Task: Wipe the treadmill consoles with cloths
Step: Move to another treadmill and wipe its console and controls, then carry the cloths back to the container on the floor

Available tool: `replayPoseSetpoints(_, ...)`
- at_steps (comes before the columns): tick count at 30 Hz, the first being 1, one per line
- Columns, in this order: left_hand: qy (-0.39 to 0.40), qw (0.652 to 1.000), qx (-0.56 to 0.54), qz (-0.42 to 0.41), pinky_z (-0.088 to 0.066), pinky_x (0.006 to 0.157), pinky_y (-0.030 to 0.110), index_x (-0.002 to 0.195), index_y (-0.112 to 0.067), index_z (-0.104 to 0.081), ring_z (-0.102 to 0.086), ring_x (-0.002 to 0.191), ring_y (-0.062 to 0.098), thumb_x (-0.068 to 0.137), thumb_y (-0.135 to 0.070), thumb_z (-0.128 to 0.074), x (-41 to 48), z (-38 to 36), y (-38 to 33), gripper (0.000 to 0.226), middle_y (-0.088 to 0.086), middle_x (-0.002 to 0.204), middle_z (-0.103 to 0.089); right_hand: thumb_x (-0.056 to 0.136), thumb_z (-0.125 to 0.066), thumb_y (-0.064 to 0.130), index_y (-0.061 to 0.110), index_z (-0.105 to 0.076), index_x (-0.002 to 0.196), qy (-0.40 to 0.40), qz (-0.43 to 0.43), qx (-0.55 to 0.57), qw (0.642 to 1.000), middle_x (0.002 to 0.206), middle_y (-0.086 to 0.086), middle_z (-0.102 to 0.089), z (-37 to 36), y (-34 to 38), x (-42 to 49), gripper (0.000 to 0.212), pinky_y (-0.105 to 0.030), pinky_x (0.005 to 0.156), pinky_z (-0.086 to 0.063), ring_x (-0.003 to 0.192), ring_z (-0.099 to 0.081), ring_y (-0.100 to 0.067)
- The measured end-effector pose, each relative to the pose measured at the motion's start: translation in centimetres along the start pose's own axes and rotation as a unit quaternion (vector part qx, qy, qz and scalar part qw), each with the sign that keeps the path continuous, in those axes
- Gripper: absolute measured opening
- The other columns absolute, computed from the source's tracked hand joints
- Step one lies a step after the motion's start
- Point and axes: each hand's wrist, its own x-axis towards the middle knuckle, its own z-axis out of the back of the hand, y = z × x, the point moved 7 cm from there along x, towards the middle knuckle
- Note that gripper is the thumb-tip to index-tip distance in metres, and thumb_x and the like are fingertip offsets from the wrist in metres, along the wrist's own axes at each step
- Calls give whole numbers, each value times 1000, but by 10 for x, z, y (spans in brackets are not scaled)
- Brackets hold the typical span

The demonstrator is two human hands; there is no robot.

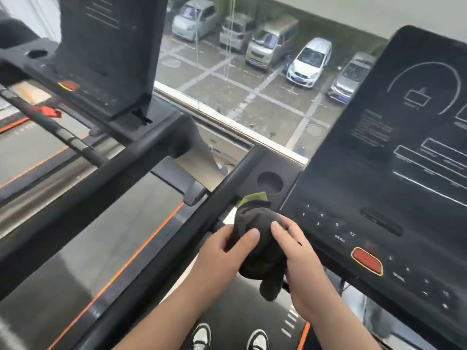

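Cloth (257, 238): soft, matt dark fabric, bunched, with a green fabric patch at its top. Console (394, 173): smooth black panel, slight sheen; stop button (367, 261) glossy red plastic. Handrail (161, 238): matt black, smooth.

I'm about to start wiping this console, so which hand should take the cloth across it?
Probably the right hand: it grips the cloth at the console edge, while the left hand sits farther out by the side rail.

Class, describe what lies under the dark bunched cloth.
The dark bunched cloth with a green corner covers the black treadmill console's left edge; the patch beneath it is hidden.
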Motion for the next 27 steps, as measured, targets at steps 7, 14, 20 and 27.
replayPoseSetpoints(7,-244,969,-18,29,-50,83,15,111,-28,-74,-69,100,-1,100,-18,-64,-68,83,42,17,-15,104,-77,80,-70,41,15,-64,123,199,-47,-56,977,114,-14,-76,-100,-31,2,50,-53,85,-56,107,-72,-35)
replayPoseSetpoints(14,-511,852,-107,42,-42,103,11,109,-33,-66,-57,118,-4,101,-17,-62,-207,123,103,18,-4,131,-53,73,-81,33,2,-55,101,449,-116,-161,871,89,-9,-64,-207,-97,-60,49,-39,68,-47,77,-65,-15)
replayPoseSetpoints(20,-632,750,-177,80,-54,98,31,104,-31,-74,-69,106,7,96,-35,-59,-343,127,151,17,-4,111,-74,71,-83,52,10,-58,83,579,-80,-288,758,80,-8,-58,-268,-156,-163,50,-46,77,-44,81,-56,-22)
replayPoseSetpoints(27,-713,617,-322,89,-54,103,51,103,-19,-77,-72,110,25,96,-39,-61,-508,101,223,28,7,106,-79,92,-75,41,3,-62,87,638,-10,-397,660,76,-2,-60,-323,-250,-290,40,-37,76,-44,77,-56,-17)
